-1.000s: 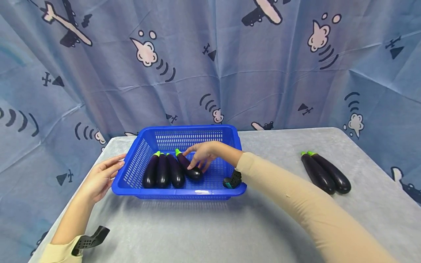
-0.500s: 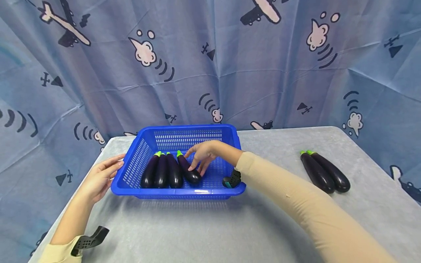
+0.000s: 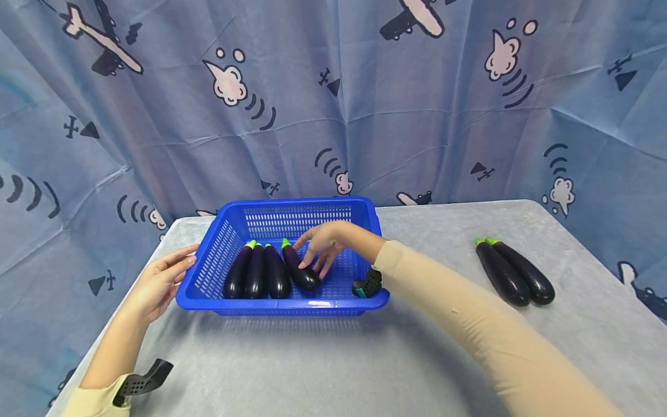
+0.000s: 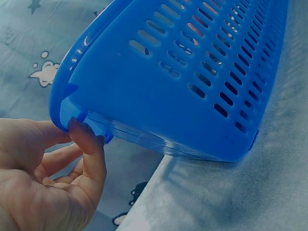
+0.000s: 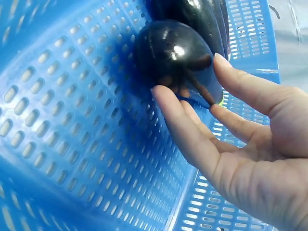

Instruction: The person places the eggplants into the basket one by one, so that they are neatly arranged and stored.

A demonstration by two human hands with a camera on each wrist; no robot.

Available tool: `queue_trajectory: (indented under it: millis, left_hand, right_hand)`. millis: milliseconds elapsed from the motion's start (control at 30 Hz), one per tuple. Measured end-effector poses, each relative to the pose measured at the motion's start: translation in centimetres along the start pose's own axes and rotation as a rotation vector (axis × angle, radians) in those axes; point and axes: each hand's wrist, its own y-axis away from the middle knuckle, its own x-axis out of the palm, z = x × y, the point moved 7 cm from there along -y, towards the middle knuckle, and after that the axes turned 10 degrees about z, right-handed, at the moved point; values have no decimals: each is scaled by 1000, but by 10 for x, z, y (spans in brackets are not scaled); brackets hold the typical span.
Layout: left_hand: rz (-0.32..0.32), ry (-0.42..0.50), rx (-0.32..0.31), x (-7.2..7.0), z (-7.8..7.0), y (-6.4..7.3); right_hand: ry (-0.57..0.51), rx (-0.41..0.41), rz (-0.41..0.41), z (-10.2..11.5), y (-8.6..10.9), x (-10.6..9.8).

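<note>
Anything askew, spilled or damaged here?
No spill or damage visible. Slightly askew: the rightmost eggplant in the blue basket, its round end angled right, away from the other three eggplants. The right hand has its fingers on it, which may explain that.

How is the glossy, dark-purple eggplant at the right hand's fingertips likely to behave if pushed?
The eggplant would probably slide, since its skin looks smooth and shiny. Its rounded body may also roll, perhaps in a curve, because it narrows toward the green stem. It seems likely stiff: no sag or dent shows.
</note>
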Motion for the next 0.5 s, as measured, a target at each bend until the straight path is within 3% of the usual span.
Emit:
queue_trajectory:
  millis: [500]
  left_hand:
    - [-8,-18,-10,1,-1,1]
  right_hand:
    - [34,-7,-68,-1,1,-5]
